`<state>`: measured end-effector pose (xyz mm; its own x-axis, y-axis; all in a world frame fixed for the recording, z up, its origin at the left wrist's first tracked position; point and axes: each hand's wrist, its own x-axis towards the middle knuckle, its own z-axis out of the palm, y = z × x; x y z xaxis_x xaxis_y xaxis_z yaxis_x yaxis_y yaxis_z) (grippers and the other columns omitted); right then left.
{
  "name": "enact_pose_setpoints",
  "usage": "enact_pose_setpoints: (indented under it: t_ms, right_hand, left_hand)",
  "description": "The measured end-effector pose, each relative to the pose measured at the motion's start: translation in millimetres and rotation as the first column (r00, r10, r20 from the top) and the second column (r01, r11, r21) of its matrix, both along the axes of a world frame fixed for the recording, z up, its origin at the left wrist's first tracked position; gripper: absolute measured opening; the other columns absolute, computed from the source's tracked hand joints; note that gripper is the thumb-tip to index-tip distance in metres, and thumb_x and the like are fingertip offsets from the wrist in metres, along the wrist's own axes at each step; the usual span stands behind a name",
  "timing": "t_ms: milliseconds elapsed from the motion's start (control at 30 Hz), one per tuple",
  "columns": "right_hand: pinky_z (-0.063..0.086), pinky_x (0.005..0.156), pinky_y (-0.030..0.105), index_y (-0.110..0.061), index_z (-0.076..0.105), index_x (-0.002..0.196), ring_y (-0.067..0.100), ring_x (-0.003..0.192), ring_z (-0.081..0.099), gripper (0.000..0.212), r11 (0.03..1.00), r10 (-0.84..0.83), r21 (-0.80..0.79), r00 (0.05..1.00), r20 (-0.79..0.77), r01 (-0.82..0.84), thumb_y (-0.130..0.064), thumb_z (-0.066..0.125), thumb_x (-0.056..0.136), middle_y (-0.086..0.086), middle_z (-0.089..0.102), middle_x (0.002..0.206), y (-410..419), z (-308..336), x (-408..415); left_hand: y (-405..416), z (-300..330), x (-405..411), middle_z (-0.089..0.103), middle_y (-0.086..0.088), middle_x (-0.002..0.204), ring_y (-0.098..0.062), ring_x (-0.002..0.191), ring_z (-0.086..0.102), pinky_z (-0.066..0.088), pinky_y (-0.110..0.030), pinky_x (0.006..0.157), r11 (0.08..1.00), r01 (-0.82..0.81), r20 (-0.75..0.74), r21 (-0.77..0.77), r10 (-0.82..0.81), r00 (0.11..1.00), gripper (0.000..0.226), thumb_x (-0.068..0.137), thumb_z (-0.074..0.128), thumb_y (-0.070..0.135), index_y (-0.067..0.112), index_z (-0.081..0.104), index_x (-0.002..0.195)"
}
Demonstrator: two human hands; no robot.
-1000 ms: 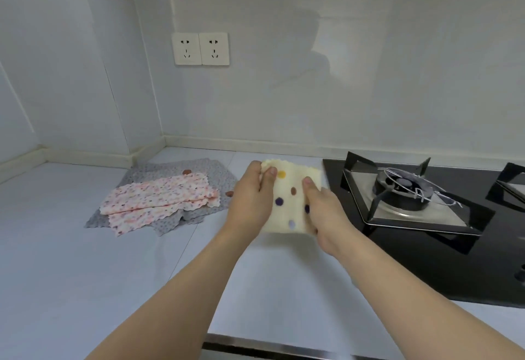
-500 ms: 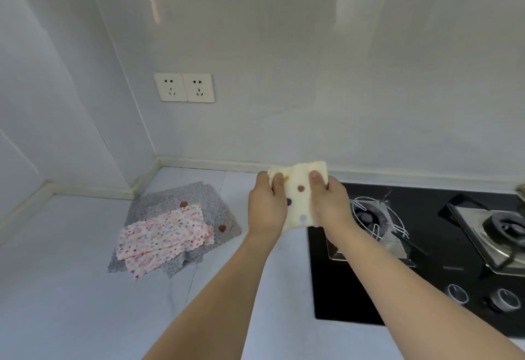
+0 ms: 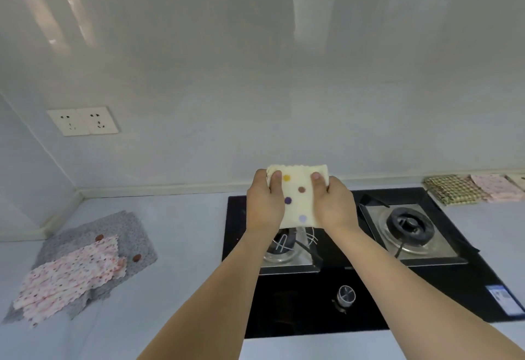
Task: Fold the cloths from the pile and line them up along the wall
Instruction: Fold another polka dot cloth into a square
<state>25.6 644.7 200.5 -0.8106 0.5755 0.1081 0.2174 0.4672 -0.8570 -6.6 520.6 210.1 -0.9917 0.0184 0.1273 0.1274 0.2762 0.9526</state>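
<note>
Now | left hand (image 3: 265,203), right hand (image 3: 335,203): both clamped on folded dotted cloth (image 3: 298,195) | above stove (image 3: 355,288)

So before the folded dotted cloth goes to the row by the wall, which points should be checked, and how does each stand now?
1. Grip: left hand and right hand both pinch the dotted cloth at its sides: ok.
2. Fold holds, cloth a neat rectangle: ok.
3. Row along the wall, checked cloth and pink cloth, lies far right: ok.
4. Free spot in the row: cannot tell, the row runs out of the picture.
5. Path crosses the stove; no flame seen on the right burner: ok.
6. Pile has cloths left: ok.
</note>
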Motion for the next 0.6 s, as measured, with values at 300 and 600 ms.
enact_pose_setpoints:
  t_ms: [300,600]
  right_hand:
    - [0.046,0.073,0.036,-0.008,0.058,0.091,0.026,0.084,0.059,0.049,0.999,-0.040,-0.007,0.999,0.029,0.040,-0.050,0.034,0.099,0.008,0.063,0.090,146.5,0.0,8.1]
    - [0.036,0.056,0.026,-0.009,0.059,0.098,0.017,0.077,0.059,0.048,0.990,-0.123,-0.058,0.990,0.064,0.126,-0.050,0.035,0.099,0.004,0.063,0.089,314.8,-7.4,44.9]
  left_hand:
    - [143.0,13.9,12.8,0.050,0.001,0.075,0.010,0.049,0.052,0.035,-0.011,0.044,0.997,0.073,0.017,-0.017,-0.073,0.997,0.023,0.103,0.040,0.030,0.010,0.046,0.094]
    - [309.5,-3.3,22.3,0.058,-0.007,0.085,-0.020,0.075,0.053,0.044,-0.033,0.066,0.971,0.234,0.189,-0.039,-0.223,0.956,0.029,0.100,0.041,0.036,0.009,0.050,0.093]
